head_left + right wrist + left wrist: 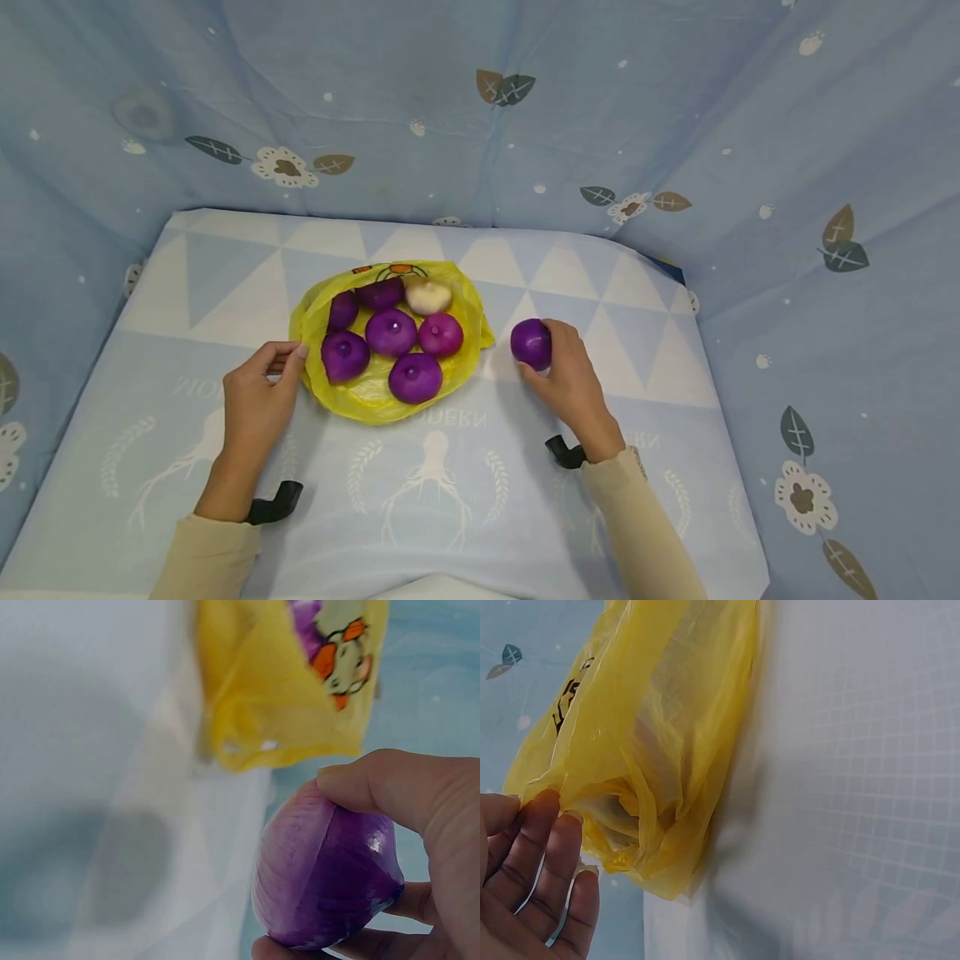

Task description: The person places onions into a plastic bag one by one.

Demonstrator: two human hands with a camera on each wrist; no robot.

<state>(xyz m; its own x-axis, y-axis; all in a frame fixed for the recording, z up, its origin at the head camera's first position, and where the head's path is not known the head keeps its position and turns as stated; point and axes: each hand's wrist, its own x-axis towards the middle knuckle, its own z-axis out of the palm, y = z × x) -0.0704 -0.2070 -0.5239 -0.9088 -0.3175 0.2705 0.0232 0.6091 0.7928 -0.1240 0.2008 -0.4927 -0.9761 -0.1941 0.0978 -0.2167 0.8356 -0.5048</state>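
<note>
A yellow plastic bag (375,398) lies spread open on the table with several purple onions (391,332) and one pale onion (428,294) on it. My left hand (264,385) pinches the bag's left edge (559,796) between thumb and fingers. My right hand (564,377) grips a single purple onion (531,342) just right of the bag, close to the table. In the right wrist view that onion (322,877) sits between thumb and fingers, with the bag (285,682) behind it.
The table is covered by a blue and white cloth (450,475) with triangle and plant prints. Blue patterned fabric walls (480,108) close in the back and both sides. Bare cloth lies in front of the bag and to its right.
</note>
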